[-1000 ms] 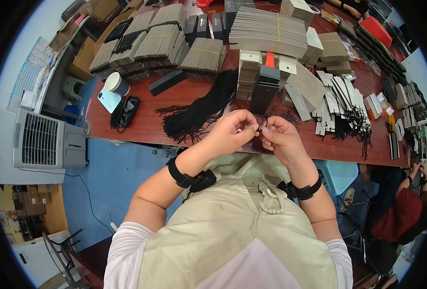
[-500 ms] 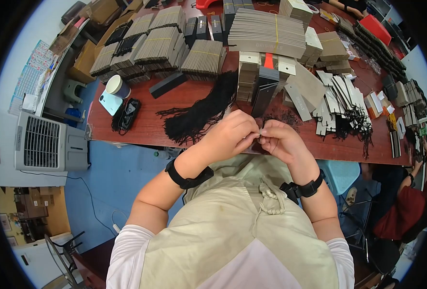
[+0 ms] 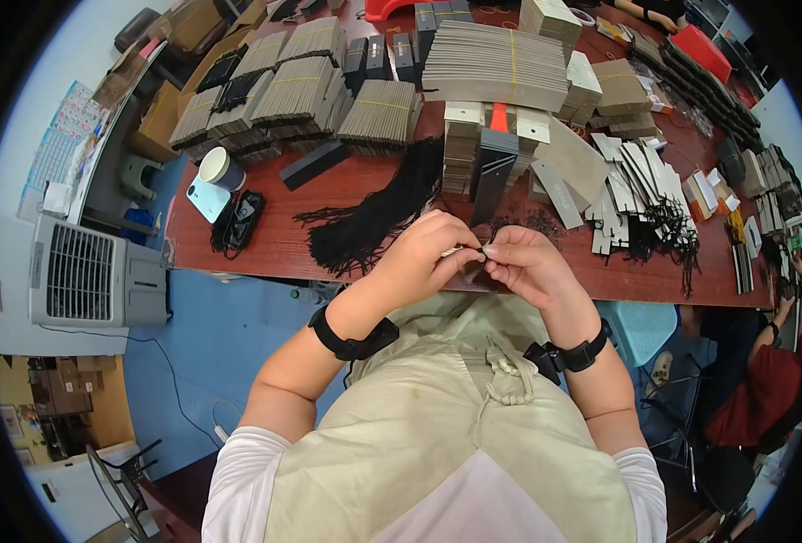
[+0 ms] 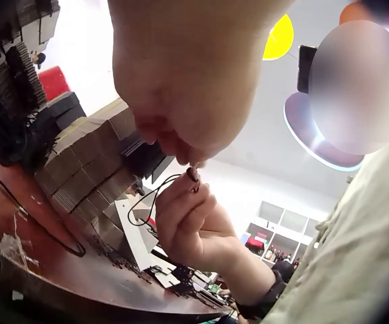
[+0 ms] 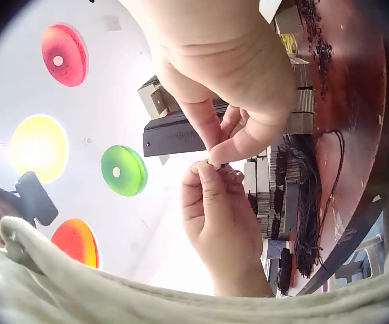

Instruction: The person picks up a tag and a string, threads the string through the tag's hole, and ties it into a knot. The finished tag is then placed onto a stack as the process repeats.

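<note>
My left hand (image 3: 426,255) and right hand (image 3: 532,264) meet fingertip to fingertip over the front edge of the red-brown table. Between them both pinch a thin black cord (image 4: 193,174), whose slack hangs in a loop beside the right hand in the left wrist view. The exact grip at its end is hidden by the fingertips. Just beyond the hands, a dark narrow box (image 3: 493,167) leans upright against stacked grey card pieces (image 3: 460,158). Left of it lies a thick bundle of black cords (image 3: 374,215).
White strips with black cords (image 3: 641,190) lie in a pile at right, near a loose grey strip (image 3: 557,195). Banded grey card stacks (image 3: 297,86) fill the back left. A paper cup (image 3: 220,169), a phone (image 3: 207,199) and a black case (image 3: 242,222) sit at the left edge.
The fingertips were slightly apart with dark cord at the right fingers; they have come together. The right hand has lowered a little, and the left fingers have shifted around the cord.
</note>
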{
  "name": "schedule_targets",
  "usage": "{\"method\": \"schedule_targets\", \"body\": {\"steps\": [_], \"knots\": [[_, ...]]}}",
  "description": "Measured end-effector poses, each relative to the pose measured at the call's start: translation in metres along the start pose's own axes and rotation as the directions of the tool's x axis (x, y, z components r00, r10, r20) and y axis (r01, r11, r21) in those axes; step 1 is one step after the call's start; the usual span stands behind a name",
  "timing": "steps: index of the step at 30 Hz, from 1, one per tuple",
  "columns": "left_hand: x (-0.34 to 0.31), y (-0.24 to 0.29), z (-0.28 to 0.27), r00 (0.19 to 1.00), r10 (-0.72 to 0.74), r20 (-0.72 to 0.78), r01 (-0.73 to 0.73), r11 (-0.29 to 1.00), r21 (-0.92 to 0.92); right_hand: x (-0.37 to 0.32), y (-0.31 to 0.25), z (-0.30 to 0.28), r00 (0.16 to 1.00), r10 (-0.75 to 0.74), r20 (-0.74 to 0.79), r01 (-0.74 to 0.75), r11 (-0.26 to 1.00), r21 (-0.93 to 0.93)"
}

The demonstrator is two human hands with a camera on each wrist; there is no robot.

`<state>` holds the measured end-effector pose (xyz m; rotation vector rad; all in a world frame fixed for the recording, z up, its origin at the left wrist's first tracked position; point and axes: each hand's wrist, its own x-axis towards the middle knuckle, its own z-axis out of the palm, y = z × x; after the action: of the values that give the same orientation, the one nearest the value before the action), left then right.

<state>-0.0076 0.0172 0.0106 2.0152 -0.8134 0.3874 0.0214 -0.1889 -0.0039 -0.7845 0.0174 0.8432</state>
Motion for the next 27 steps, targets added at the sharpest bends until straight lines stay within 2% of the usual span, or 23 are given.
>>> {"method": "schedule_targets", "body": {"steps": [3, 5, 6, 7, 10, 12, 13, 16, 19, 22, 24, 25, 27], "knots": [[-0.005, -0.002, 0.005, 0.992, -0.129, 0.002, 0.129, 0.987, -0.094, 0.0, 0.004, 0.0, 0.999, -0.042, -0.01, 0.041, 0.995, -0.086], [-0.006, -0.003, 0.006, 0.971, -0.235, 0.043, 0.239, 0.957, -0.165, 0.001, 0.009, -0.002, 0.992, -0.124, -0.03, 0.112, 0.96, -0.255], [-0.006, -0.002, 0.006, 0.952, -0.296, 0.075, 0.306, 0.932, -0.196, 0.002, 0.011, -0.002, 0.985, -0.172, -0.022, 0.155, 0.928, -0.338], [-0.009, -0.002, 0.009, 0.908, -0.4, 0.124, 0.418, 0.84, -0.346, 0.002, 0.012, -0.001, 0.981, -0.195, -0.023, 0.168, 0.895, -0.412], [-0.008, -0.004, 0.006, 0.885, -0.4, 0.238, 0.465, 0.785, -0.409, 0.001, 0.011, 0.002, 0.982, -0.184, -0.039, 0.14, 0.852, -0.504], [-0.007, -0.006, 0.007, 0.91, -0.327, 0.254, 0.406, 0.828, -0.387, 0.002, 0.011, 0.003, 0.989, -0.148, -0.01, 0.127, 0.88, -0.458], [-0.008, -0.006, 0.005, 0.872, -0.348, 0.343, 0.472, 0.783, -0.406, 0.001, 0.011, 0.003, 0.992, -0.128, -0.005, 0.113, 0.894, -0.435], [-0.009, -0.004, 0.011, 0.866, -0.332, 0.373, 0.499, 0.6, -0.625, 0.0, 0.013, 0.004, 0.995, -0.096, 0.003, 0.093, 0.946, -0.311], [-0.01, -0.001, 0.011, 0.852, -0.327, 0.409, 0.523, 0.548, -0.653, 0.0, 0.014, 0.002, 0.997, -0.072, 0.039, 0.078, 0.975, -0.208], [-0.012, 0.001, 0.016, 0.839, -0.426, 0.339, 0.544, 0.622, -0.564, -0.003, 0.008, 0.007, 1.0, -0.031, -0.001, 0.03, 0.989, -0.145], [-0.007, 0.005, 0.012, 0.956, -0.253, 0.15, 0.287, 0.912, -0.294, -0.002, 0.003, 0.006, 0.999, 0.032, -0.014, -0.034, 0.995, -0.09], [-0.005, 0.008, 0.009, 0.988, -0.132, 0.082, 0.141, 0.983, -0.121, -0.003, 0.001, 0.005, 0.998, 0.064, -0.02, -0.065, 0.996, -0.061], [-0.003, 0.01, 0.007, 0.999, -0.039, 0.034, 0.039, 0.999, -0.007, -0.002, 0.004, 0.005, 0.997, 0.066, -0.048, -0.069, 0.996, -0.062]]}}
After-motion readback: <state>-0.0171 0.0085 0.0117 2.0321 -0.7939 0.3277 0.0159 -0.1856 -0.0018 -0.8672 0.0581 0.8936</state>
